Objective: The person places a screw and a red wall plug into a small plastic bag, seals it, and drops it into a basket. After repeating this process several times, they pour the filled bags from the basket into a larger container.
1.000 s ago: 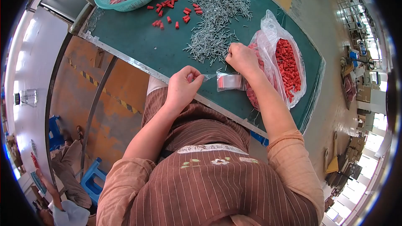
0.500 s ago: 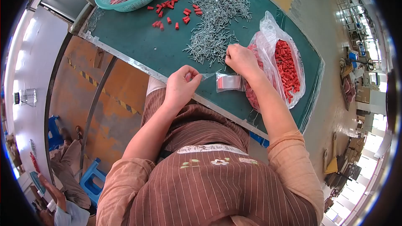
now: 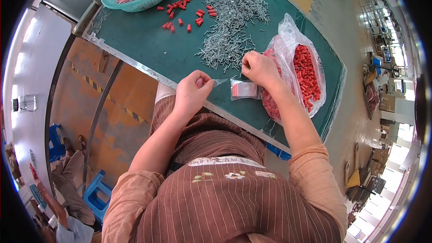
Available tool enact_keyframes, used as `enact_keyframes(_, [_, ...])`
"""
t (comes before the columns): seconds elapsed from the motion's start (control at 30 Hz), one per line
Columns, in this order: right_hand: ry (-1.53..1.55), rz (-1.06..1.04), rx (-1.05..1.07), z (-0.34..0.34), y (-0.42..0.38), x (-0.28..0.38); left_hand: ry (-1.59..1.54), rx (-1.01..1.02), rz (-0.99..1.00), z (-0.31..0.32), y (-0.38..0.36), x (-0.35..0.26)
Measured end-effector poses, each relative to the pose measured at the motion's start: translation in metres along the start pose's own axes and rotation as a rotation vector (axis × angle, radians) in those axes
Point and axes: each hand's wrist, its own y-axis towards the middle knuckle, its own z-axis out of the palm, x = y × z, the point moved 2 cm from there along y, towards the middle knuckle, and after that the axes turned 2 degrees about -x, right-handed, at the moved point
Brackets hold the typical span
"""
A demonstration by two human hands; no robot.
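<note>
My left hand (image 3: 193,91), near the table's front edge, is closed on a small clear plastic bag (image 3: 219,82); something red shows between the fingers. My right hand (image 3: 260,68) has its fingers pinched together beside the lower end of a heap of metal screws (image 3: 229,20). What it holds, if anything, is hidden. Between the hands lies a stack of small clear bags (image 3: 245,89) with a red edge. Right of my right hand, a large clear bag (image 3: 288,31) stands open, filled with red plastic plugs (image 3: 307,74). Several loose red plugs (image 3: 180,21) lie left of the screws.
A turquoise basket (image 3: 137,5) with packed bags of red pieces stands at the table's far left. The green table (image 3: 139,36) has a metal front edge. At lower left are another person's legs (image 3: 72,180), a hand (image 3: 54,204) and a blue stool (image 3: 96,195).
My right hand has shifted very slightly down and left, its fingers still pinched. My left hand keeps its hold on the small bag. A loose red plug group at left has stopped blurring.
</note>
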Motion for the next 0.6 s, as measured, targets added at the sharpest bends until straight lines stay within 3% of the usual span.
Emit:
enact_keyframes(0.43, [-0.167, -0.032, -0.123, 0.007, 0.005, 0.011, 0.072, -0.019, -0.038, 0.001, 0.01, -0.012])
enact_keyframes(0.47, [-0.019, 0.068, -0.058, 0.001, 0.002, 0.01, 0.075, -0.026, -0.034, 0.002, 0.014, -0.011])
enact_keyframes(0.6, [0.739, -0.146, -0.185, -0.017, -0.016, 0.034, 0.064, -0.007, -0.068, 0.008, 0.023, -0.017])
